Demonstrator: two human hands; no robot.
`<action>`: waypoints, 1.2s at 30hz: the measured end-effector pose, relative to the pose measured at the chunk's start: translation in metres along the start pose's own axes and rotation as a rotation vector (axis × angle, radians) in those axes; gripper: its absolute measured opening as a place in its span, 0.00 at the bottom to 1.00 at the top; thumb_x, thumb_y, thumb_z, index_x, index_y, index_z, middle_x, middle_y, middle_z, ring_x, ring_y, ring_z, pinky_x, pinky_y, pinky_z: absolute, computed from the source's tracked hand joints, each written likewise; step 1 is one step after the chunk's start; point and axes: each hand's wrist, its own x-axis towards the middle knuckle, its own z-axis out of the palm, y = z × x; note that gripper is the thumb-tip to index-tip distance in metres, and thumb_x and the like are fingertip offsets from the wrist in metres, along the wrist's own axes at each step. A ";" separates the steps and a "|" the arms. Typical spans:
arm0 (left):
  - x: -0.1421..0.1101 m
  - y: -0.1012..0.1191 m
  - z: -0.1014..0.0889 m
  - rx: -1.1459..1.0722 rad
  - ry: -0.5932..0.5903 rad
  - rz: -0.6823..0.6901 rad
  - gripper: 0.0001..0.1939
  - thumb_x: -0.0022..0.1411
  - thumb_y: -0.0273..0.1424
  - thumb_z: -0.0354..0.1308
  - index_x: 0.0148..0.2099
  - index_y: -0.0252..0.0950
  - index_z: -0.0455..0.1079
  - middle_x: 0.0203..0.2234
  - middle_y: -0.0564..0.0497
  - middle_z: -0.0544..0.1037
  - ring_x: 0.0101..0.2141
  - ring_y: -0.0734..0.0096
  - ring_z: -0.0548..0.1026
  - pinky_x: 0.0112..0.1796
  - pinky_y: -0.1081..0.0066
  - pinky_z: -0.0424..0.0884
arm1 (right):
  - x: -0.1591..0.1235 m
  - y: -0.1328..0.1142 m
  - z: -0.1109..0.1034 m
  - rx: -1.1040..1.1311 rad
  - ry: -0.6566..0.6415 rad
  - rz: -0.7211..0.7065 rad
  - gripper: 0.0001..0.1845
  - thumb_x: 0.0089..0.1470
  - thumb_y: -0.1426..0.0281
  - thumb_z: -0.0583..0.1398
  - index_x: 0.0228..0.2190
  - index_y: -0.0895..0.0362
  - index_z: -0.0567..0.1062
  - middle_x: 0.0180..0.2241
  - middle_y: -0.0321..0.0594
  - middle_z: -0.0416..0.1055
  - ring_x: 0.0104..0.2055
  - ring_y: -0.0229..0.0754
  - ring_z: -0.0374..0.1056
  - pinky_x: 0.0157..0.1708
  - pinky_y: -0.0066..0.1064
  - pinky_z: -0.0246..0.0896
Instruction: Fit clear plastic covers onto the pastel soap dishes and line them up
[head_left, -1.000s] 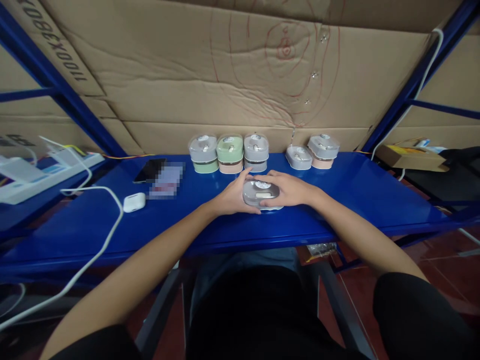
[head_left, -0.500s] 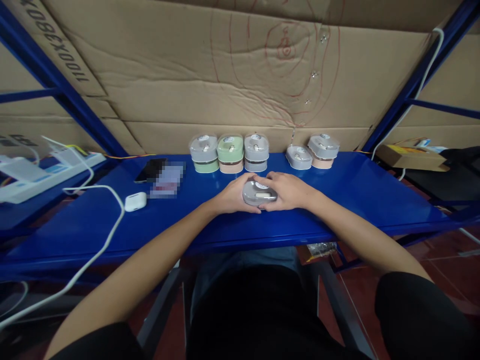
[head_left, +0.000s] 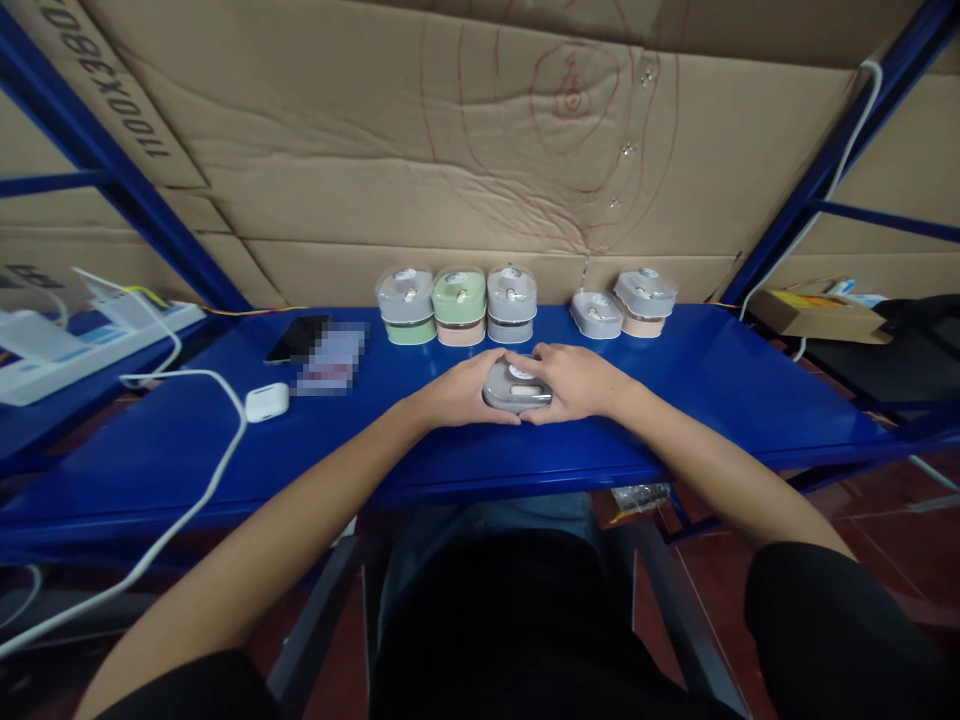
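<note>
A small grey lidded container (head_left: 517, 385) with a clear cover and a round label is between my two hands, low over the front middle of the blue table (head_left: 360, 450). My left hand (head_left: 471, 390) wraps its left side, and my right hand (head_left: 574, 383) curls round its right side. Both thumbs and fingers press on its edges; its underside is hidden. Behind it stand stacked containers of the same kind: a grey-over-green pair (head_left: 406, 300), a green-over-pink pair (head_left: 460, 300) and a grey pair (head_left: 512, 300).
Further right are a single grey container (head_left: 596, 314) and a grey-over-pink stack (head_left: 646, 298). On the left lie a white earbud case (head_left: 268, 402), a dark phone (head_left: 294, 340), a white cable (head_left: 214, 470) and a power strip (head_left: 97, 350). Cardboard (head_left: 360, 200) backs the table.
Both hands keep nearly the same grip on the grey container. The whole view has shifted very slightly; nothing else has visibly moved.
</note>
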 end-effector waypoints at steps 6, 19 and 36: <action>-0.001 -0.005 0.001 -0.040 0.068 0.006 0.52 0.50 0.53 0.83 0.71 0.41 0.69 0.65 0.37 0.79 0.65 0.33 0.78 0.65 0.37 0.75 | -0.006 0.026 0.017 0.367 0.061 -0.016 0.58 0.58 0.41 0.71 0.78 0.53 0.63 0.59 0.56 0.75 0.56 0.62 0.76 0.56 0.53 0.75; 0.001 -0.004 -0.008 0.078 0.532 0.071 0.37 0.67 0.42 0.72 0.71 0.37 0.64 0.61 0.35 0.80 0.60 0.46 0.81 0.64 0.45 0.78 | -0.023 0.092 -0.025 0.187 0.524 0.598 0.50 0.58 0.39 0.68 0.69 0.59 0.74 0.64 0.63 0.77 0.64 0.72 0.73 0.64 0.64 0.67; 0.107 0.025 -0.011 0.930 0.162 -0.139 0.41 0.68 0.22 0.67 0.78 0.25 0.58 0.74 0.24 0.67 0.73 0.27 0.66 0.69 0.41 0.66 | 0.042 0.131 0.014 -0.308 0.234 1.102 0.43 0.67 0.43 0.60 0.60 0.72 0.75 0.59 0.73 0.73 0.62 0.73 0.66 0.60 0.59 0.59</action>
